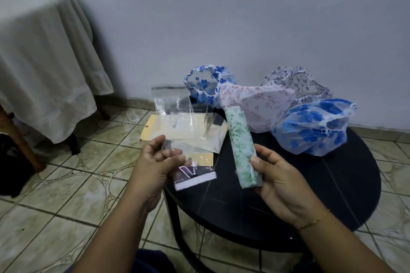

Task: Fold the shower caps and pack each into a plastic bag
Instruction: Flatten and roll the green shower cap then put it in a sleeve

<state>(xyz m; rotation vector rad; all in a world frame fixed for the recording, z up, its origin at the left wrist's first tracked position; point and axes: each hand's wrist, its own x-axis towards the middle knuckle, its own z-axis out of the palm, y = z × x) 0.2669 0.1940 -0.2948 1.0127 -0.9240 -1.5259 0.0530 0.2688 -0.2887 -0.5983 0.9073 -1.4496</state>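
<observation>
My right hand (pixel 281 182) grips the lower end of a green-patterned shower cap (pixel 241 144) folded into a long narrow strip, held tilted above the black round table (pixel 332 184). To its left, my left hand (pixel 153 166) pinches a small clear plastic bag (pixel 193 173) with a white strip along its bottom edge. Unfolded caps lie heaped at the table's back: a blue-flowered one (pixel 203 83), a pink-patterned one (pixel 257 104), a dark-patterned one (pixel 295 82) and another blue-flowered one (pixel 310 126).
Several clear and cream plastic bags (pixel 177 126) lie spread over the table's left edge. A cloth-covered table (pixel 44 62) with wooden legs stands at the left. Tiled floor surrounds the table, and a pale wall rises behind it.
</observation>
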